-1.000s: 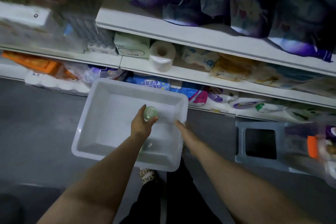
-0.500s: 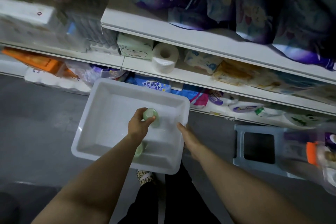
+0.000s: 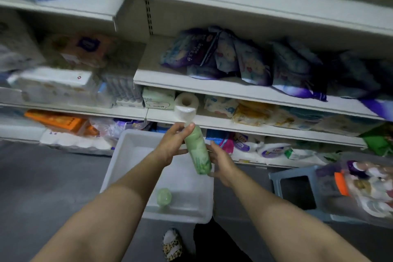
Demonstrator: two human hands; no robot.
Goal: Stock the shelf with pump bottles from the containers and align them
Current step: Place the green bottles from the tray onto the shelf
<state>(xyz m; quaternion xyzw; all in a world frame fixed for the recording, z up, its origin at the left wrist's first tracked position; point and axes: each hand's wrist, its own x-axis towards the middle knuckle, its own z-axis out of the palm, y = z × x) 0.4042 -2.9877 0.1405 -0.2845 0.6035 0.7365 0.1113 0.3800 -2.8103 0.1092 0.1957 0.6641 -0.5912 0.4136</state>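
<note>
With the left hand (image 3: 170, 147) gripping the pale green plastic pump bottle (image 3: 196, 151) near its top and the right hand (image 3: 221, 161) cupping its base above the white plastic bin (image 3: 127, 149), it's mid-transfer; next needs a clear shelf slot.

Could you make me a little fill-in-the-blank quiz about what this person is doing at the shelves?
1. The green bottle is held by ____ hands.
2. The left hand grips the bottle near its ____ end.
3. One more green bottle is in the white ____.
4. A toilet paper ____ lies on the shelf above the hands.

Missing words: both; top; tub; roll
</note>
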